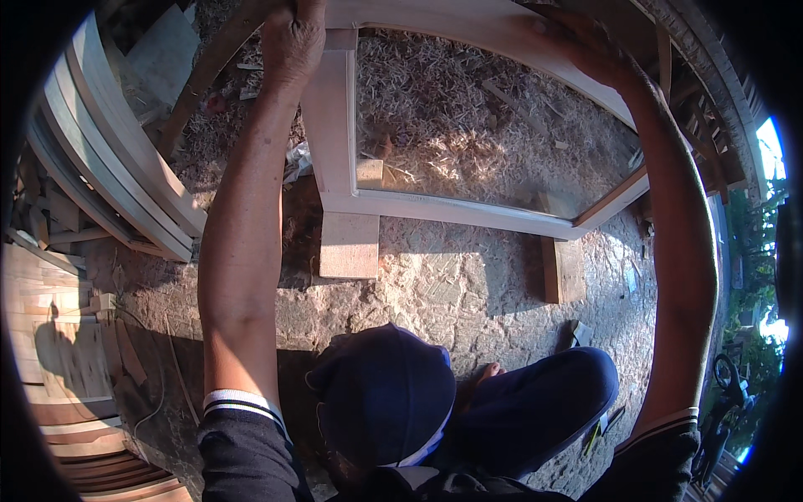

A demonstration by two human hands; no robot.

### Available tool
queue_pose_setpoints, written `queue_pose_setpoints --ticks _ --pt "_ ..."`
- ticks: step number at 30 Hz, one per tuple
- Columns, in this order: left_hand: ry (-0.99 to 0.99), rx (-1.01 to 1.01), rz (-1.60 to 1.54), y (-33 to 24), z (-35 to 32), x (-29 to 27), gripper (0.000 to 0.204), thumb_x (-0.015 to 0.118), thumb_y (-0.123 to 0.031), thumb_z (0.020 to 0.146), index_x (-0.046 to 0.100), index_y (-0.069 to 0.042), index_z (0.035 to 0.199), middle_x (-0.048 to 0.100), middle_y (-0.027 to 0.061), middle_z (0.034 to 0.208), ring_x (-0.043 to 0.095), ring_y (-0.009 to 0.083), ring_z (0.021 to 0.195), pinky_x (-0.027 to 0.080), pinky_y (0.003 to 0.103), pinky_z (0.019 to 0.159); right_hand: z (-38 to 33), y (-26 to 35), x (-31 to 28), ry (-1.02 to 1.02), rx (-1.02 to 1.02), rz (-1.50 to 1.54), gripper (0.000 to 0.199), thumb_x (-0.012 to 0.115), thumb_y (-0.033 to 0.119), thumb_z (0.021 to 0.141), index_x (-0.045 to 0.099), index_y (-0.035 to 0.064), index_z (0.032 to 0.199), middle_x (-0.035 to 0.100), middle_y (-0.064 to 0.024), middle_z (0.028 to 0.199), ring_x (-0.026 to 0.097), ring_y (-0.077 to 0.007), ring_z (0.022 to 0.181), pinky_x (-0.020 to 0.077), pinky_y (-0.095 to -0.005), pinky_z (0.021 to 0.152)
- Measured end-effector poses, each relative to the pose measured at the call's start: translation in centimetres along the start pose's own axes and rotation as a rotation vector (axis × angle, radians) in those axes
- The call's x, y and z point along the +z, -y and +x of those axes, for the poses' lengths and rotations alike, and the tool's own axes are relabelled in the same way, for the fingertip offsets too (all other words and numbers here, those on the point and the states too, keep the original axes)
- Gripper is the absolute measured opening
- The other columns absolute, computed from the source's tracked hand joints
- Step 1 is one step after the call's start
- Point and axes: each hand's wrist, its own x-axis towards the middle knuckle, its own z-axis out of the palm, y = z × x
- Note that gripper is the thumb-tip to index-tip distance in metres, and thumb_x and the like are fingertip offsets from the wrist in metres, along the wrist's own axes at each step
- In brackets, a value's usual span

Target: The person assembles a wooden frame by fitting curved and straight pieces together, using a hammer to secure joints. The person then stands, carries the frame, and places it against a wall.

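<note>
Though I cannot tell whether the left hand at eleven o'clock or right hand at one grasps it, the wooden frame around twelve seems stiff, heavy, best held by opposite sides

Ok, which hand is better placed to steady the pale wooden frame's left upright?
Probably the left hand: it is at the upper-left corner of the pale wooden frame, beside the left upright. The right hand is farther off, by the upper bar's right part.
</note>
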Motion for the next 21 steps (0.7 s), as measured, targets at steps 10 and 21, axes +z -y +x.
queue_pose_setpoints --ticks 10,21 --pt "0.085 -0.018 -0.578 -1.1 -2.9 -1.5 0.063 0.06 -0.059 0.099 0.066 0.0 0.121 0.066 0.0062 0.113 0.058 0.0143 0.103 0.045 0.034 0.094 -1.7 -0.9 2.7 -0.123 0.038 -0.216 0.053 0.047 0.055 0.104 0.059 0.0213 0.144 0.066 -0.0146 0.135 0.067 -0.0292 0.119 0.0484 -0.0452 0.106" --pt "0.08 -0.042 -0.443 -3.2 -4.7 -3.9 0.063 0.052 -0.056 0.103 0.068 0.004 0.112 0.068 0.009 0.1 0.057 0.0165 0.094 0.046 0.035 0.088 -1.0 7.0 -6.0 -0.002 0.361 0.001 0.063 0.034 0.06 0.106 0.047 0.0213 0.153 0.058 -0.0142 0.145 0.059 -0.0304 0.129 0.0429 -0.0448 0.112"
